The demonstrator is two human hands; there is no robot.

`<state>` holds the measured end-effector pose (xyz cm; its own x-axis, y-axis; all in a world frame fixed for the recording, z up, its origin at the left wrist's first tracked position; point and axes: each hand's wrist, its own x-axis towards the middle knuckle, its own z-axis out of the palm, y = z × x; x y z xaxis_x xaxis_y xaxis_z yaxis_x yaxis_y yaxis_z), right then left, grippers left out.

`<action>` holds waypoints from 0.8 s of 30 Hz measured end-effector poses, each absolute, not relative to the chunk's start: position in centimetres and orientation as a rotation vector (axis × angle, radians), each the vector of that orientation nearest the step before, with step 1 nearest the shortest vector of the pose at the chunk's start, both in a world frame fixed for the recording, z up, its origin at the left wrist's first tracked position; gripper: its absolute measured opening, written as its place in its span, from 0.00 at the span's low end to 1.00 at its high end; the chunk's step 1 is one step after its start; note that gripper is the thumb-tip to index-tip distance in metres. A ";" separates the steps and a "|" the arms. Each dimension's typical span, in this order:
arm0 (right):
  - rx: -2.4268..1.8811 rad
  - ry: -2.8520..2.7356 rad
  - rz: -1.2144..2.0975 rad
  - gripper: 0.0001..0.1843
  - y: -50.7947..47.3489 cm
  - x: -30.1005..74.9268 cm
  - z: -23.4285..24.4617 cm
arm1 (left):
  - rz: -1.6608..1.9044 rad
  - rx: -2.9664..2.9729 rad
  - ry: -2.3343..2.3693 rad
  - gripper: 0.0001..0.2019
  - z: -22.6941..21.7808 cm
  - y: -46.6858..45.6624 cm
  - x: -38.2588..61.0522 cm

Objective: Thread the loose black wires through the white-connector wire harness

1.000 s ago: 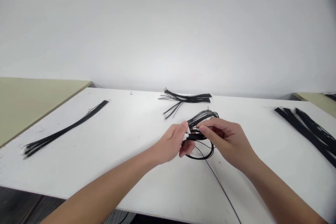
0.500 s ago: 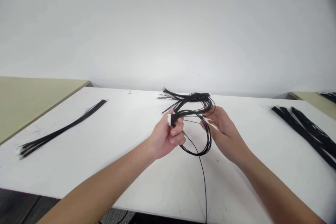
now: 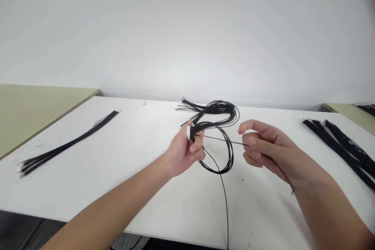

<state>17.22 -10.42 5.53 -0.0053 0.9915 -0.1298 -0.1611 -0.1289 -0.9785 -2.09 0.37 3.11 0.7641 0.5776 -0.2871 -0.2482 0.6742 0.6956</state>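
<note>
My left hand (image 3: 187,148) is closed around a bundle of thin black wires near a white connector (image 3: 188,132). From there the wire bundle (image 3: 231,156) curls in loops to the right, and one strand hangs down past the table's front edge. To the right, my right hand (image 3: 269,148) pinches a single black wire (image 3: 222,140) between thumb and fingers. That wire runs taut from the left hand, and its loose end sticks out below the right wrist. The index finger of the right hand is stretched out. Behind the hands, more black wires (image 3: 202,107) lie coiled at the back of the table.
On the white table (image 3: 140,195), a black wire bundle (image 3: 76,140) lies at the left. Several black bundles (image 3: 336,146) lie at the right. Yellowish tables (image 3: 35,109) adjoin at the sides, and a white wall (image 3: 187,39) rises behind.
My right hand has moved right and toward me, out of the wire loops, and now draws one wire taut. The left hand has stayed nearly in place, holding the bundle.
</note>
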 end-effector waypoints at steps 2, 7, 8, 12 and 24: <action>-1.034 -1.010 1.419 0.08 -10.5 17.5 5.1 | 0.488 0.685 0.534 0.23 3.1 0.3 -2.0; -0.924 -1.126 1.514 0.11 -10.3 17.0 4.4 | 0.523 0.671 0.612 0.22 3.1 0.2 -1.9; -0.917 -1.162 1.529 0.10 -10.3 16.8 4.4 | 0.532 0.676 0.633 0.21 3.0 0.2 -1.8; -0.851 -1.209 1.560 0.08 -10.5 16.7 4.6 | 0.536 0.794 0.725 0.21 2.8 0.3 -1.6; -1.003 -0.766 0.777 0.09 -9.0 16.1 4.5 | 0.510 1.416 0.787 0.27 2.4 -0.1 -1.9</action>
